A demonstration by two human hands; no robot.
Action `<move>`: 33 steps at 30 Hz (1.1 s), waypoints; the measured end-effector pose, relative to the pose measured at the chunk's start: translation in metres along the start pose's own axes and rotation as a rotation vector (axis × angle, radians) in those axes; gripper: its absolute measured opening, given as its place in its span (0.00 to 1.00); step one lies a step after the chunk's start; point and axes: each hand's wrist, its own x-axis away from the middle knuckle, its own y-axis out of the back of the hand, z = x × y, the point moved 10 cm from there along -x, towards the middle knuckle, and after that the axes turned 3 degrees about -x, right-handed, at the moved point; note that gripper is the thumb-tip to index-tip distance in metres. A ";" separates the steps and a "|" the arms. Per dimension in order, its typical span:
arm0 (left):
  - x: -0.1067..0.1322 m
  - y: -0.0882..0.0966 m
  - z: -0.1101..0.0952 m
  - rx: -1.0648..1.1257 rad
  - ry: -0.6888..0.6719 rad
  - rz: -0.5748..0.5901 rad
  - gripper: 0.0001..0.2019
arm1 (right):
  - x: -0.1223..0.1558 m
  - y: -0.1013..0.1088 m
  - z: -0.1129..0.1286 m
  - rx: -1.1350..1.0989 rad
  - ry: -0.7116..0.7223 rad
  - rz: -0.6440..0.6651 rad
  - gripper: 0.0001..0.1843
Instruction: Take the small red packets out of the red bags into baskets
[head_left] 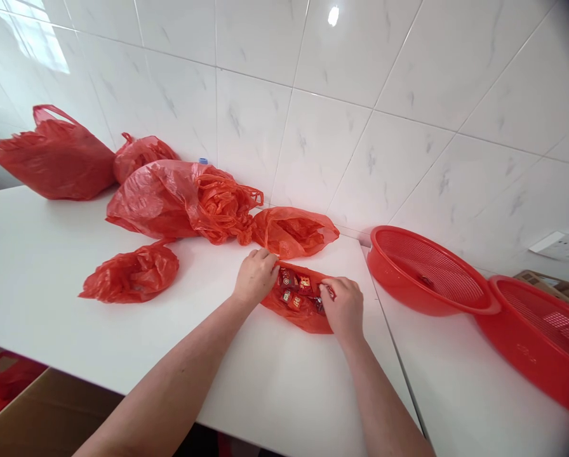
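An open red plastic bag lies on the white table in front of me. Inside it are several small red wrapped packets, some with pale print. My left hand is closed on the bag's left rim. At the right end of the opening, my right hand is closed with its fingertips at a small red packet, which it appears to pinch. Its fingers partly cover that packet and the bag's right rim.
Behind stands another open red bag. Large red bags line the tiled wall, and a smaller one lies left. Two red plastic baskets stand at right, past a seam between tables. A cardboard box sits below the front edge.
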 end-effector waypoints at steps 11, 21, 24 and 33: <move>0.013 -0.029 0.058 -0.014 0.381 0.377 0.22 | 0.015 0.002 -0.109 0.084 -0.597 0.404 0.25; 0.000 -0.020 0.054 1.302 0.476 0.004 0.19 | -0.002 0.033 -0.096 -1.248 -0.522 -0.046 0.12; -0.002 -0.026 0.051 1.673 0.509 -0.049 0.21 | -0.004 0.040 -0.094 -1.648 -0.490 -0.185 0.08; 0.000 -0.033 0.066 1.752 0.547 -0.061 0.17 | 0.004 0.001 -0.112 -1.360 -0.580 -0.106 0.19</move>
